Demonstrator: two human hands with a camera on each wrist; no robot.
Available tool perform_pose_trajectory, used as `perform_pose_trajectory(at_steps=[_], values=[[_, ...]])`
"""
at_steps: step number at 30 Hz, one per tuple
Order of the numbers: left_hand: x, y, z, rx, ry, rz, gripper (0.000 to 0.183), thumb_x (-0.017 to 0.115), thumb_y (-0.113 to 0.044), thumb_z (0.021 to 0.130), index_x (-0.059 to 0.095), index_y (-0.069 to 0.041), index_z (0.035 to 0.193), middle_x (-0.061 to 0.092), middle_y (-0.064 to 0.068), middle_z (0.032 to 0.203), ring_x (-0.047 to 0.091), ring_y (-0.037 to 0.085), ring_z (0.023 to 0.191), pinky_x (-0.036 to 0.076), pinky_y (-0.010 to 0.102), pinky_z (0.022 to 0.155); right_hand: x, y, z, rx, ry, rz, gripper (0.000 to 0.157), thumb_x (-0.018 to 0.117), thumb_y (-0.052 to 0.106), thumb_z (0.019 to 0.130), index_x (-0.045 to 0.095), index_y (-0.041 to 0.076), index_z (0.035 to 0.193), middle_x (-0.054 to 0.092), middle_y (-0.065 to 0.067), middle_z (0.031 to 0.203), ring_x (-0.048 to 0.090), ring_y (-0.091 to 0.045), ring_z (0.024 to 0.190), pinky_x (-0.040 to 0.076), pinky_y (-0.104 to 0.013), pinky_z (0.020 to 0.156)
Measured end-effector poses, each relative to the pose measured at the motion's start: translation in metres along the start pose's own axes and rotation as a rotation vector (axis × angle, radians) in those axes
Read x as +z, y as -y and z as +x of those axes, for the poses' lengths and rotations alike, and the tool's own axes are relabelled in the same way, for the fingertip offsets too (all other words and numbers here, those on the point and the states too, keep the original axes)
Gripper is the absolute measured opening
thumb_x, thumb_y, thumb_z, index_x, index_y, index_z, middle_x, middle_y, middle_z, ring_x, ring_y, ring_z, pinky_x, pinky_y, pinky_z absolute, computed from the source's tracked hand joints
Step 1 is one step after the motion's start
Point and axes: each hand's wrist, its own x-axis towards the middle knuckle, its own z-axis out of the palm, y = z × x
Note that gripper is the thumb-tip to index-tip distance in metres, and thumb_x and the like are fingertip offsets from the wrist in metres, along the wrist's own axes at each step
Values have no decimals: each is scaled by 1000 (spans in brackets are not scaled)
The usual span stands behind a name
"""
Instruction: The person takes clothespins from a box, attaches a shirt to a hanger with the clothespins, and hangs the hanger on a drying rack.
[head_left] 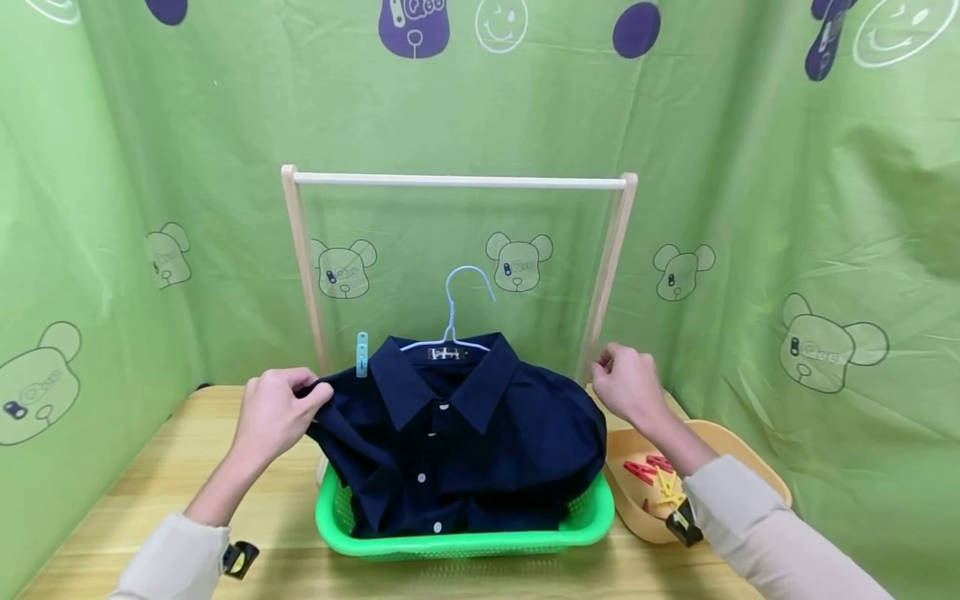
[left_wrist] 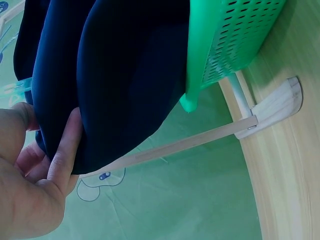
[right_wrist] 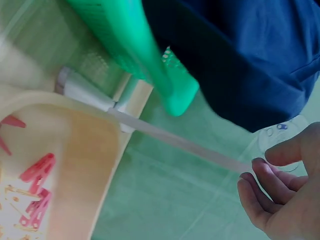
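Observation:
A dark navy button-up shirt hangs on a light blue wire hanger, its lower part inside the green basket. My left hand pinches the shirt's shoulder or sleeve between thumb and fingers; in the left wrist view the fingers press into the dark cloth. A light blue clothespin stands on that shoulder near the collar. Beside the other shoulder is my right hand. The right wrist view shows that hand apart from the cloth, fingers loosely curled around nothing.
Behind the basket stands a wooden rack with a white crossbar. An orange tray at the right holds red clothespins and yellow clothespins. A green printed curtain surrounds the wooden table.

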Motion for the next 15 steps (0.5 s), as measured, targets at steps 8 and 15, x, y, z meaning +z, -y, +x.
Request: perform_pose_trajectory(at_steps=[8, 15], values=[[1, 0, 0, -1, -1, -7, 22, 64, -14, 80, 60, -19, 59, 48, -8, 54, 44, 13, 51, 35, 27, 54, 7, -23, -7, 41, 53, -30, 14, 54, 8, 87, 65, 3, 80, 64, -10, 70, 56, -25, 58, 41, -34, 52], [0, 1, 0, -1, 1, -1, 21, 64, -15, 80, 60, -19, 60, 50, -8, 54, 44, 13, 51, 36, 27, 54, 12, -50, -14, 95, 127, -94, 14, 53, 8, 86, 53, 7, 72, 51, -5, 62, 46, -21, 54, 34, -32, 50]])
